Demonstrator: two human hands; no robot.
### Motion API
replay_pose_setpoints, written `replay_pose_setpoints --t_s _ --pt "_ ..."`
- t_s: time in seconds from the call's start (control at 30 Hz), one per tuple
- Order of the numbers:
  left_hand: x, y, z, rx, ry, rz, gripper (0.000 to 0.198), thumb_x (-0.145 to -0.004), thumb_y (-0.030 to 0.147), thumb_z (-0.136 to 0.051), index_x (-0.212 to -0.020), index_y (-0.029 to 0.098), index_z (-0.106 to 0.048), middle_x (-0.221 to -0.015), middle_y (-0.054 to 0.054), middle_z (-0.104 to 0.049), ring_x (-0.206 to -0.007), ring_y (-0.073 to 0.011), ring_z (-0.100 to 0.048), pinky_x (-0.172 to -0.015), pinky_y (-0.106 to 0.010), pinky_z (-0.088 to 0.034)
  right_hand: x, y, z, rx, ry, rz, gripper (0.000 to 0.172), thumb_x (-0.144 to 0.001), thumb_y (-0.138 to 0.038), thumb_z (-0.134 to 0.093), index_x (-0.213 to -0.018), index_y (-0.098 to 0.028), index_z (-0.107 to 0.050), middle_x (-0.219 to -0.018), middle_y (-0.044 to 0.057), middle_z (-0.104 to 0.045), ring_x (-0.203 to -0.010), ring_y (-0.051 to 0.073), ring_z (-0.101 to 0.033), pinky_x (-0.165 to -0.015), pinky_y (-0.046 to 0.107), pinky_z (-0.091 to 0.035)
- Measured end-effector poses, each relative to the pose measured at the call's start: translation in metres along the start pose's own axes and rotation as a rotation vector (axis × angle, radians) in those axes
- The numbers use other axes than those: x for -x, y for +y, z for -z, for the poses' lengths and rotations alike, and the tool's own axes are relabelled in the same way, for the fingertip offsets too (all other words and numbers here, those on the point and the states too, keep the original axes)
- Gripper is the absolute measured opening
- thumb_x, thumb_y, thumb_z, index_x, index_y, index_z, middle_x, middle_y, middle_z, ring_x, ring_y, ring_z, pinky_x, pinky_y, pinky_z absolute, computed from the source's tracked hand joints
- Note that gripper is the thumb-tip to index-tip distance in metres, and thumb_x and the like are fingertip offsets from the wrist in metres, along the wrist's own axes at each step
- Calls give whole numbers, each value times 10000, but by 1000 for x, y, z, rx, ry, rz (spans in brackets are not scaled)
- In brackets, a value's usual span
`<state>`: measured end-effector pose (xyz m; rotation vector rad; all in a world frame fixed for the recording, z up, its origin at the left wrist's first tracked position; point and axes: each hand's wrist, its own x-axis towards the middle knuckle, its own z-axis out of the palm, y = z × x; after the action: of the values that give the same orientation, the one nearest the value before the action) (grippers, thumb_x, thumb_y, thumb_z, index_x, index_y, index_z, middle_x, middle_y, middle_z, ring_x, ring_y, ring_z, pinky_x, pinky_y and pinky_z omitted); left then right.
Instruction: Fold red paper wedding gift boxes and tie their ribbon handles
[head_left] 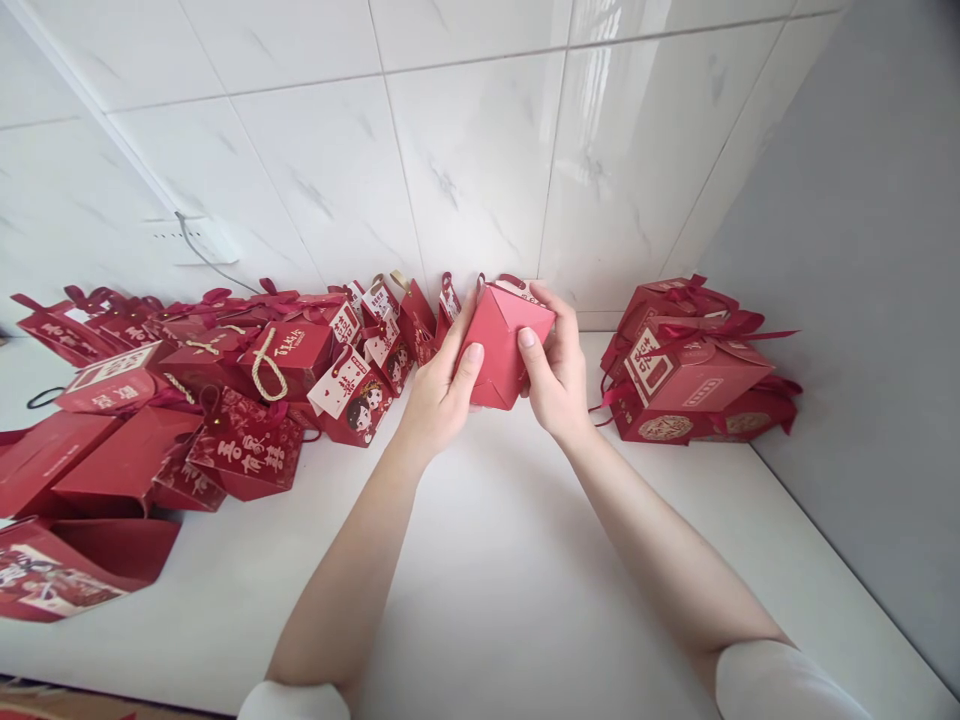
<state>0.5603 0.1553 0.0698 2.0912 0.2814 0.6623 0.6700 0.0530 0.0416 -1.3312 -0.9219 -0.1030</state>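
Both my hands hold one small red gift box just above the white tabletop, close to the tiled wall. My left hand grips its left side, thumb on the front face and fingers wrapped behind. From the other side my right hand clasps the box, with the thumb pressing the front near the top edge. A dark red ribbon loop shows at the top of the box. The box is tilted, one corner pointing down.
A long heap of red gift boxes and bags with ribbons and rope handles fills the left side along the wall. A smaller stack of red boxes sits at the right, against a grey wall.
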Motion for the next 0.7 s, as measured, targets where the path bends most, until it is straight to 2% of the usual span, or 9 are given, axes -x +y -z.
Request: replay_pose_setpoints --t_s 0.1,0.27,0.43,0.57,0.63,0.7 --pt "0 0 -2 29 -20 10 633 -942 632 -341 -1526 447 -179 -1409 -2 -537 -1097 -294 -643 -786 -469 -631 0 0 -1 57 32 54 470 -988 -504 -385 -1411 -305 -348 -1442 106 -461 -1178 262 -581 -896 423 -553" --pt "0 -2 -5 33 -20 1 615 -953 591 -366 -1524 452 -181 -1443 -1 -503 -1130 -296 -631 -768 -447 -638 0 -4 2 80 24 69 421 -996 -469 -392 -1384 -310 -367 -1441 91 -472 -1215 251 -558 -936 421 -536" --pt "1 0 -5 -19 -27 -30 657 -949 528 -441 -1536 415 -168 -1417 -24 -537 -1078 -275 -659 -825 -447 -620 -3 -3 4 89 12 29 384 -991 -472 -409 -1339 -309 -399 -1375 83 -521 -1167 244 -587 -887 393 -552" --pt "0 2 -1 23 -118 -2 755 -918 506 -518 -1548 393 -117 -1404 -51 -550 -1021 -265 -683 -785 -426 -632 -5 1 5 -6 -37 -51 448 -974 -498 -430 -1372 -301 -370 -1164 97 -623 -1000 256 -652 -753 400 -578" --pt "-1 0 1 73 -88 10 712 -941 529 -460 -1544 412 -101 -1460 -44 -495 -1041 -271 -679 -772 -431 -637 -6 1 4 -48 -64 -80 515 -975 -502 -419 -1434 -308 -292 -1079 94 -645 -890 252 -671 -691 407 -581" --pt "-2 -1 0 109 -13 6 659 -961 550 -390 -1538 437 -92 -1540 -23 -390 -1096 -285 -655 -786 -446 -635 -4 1 2 -53 -75 -74 575 -972 -492 -430 -1478 -310 -227 -1065 95 -651 -861 250 -677 -694 414 -582"
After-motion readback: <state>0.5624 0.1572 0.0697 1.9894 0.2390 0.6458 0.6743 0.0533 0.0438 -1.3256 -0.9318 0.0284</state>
